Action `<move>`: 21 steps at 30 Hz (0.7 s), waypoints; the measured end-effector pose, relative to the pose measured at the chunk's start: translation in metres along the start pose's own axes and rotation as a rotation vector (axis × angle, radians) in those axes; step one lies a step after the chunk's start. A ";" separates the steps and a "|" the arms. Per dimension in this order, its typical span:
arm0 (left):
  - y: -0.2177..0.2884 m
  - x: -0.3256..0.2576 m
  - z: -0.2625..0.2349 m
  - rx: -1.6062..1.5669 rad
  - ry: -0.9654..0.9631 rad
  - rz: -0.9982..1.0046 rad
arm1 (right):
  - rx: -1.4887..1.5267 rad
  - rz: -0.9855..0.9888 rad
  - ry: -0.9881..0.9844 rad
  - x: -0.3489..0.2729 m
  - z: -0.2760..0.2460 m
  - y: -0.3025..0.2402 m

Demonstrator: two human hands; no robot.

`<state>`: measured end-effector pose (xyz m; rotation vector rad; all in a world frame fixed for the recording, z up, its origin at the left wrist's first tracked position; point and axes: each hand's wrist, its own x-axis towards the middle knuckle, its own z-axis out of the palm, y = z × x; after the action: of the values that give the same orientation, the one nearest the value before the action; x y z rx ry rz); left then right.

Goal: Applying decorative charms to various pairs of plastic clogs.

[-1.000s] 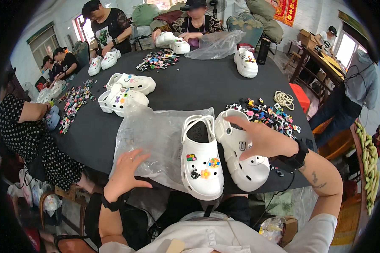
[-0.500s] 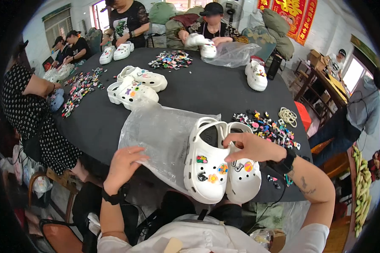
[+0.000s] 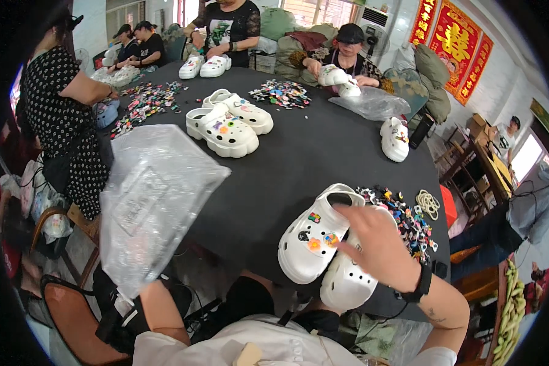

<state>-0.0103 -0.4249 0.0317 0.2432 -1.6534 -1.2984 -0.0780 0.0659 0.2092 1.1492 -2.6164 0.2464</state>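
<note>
A crinkled clear plastic bag (image 3: 158,195) hangs raised at the left, off the table's near edge. My left forearm (image 3: 163,311) runs up to its lower end; the bag covers the fingers, which hold it. My right hand (image 3: 381,244) is over a pair of white clogs, thumb and fingers spread apart, touching or just above them. The left clog (image 3: 299,253) carries colourful charms, among them an orange flower. The right clog (image 3: 346,283) is partly hidden under my hand.
Loose charms (image 3: 409,219) lie in a heap to the right, beside a coil of pale cord (image 3: 427,204). Another decorated white pair (image 3: 229,137) stands farther back on the black table (image 3: 311,146). Across it, a person (image 3: 348,55) handles a white clog.
My left hand has lifted the plastic bag off the table and swung it leftward. My right hand has stayed at the clogs, which now sit more angled.
</note>
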 end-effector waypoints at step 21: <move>0.129 -0.091 0.164 -0.706 -1.059 -0.196 | 0.330 -0.094 0.203 -0.003 -0.022 -0.029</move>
<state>-0.0417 -0.2093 0.0964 -0.8678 -1.8425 -2.2850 -0.0506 0.0540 0.2303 1.2697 -2.3941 0.7563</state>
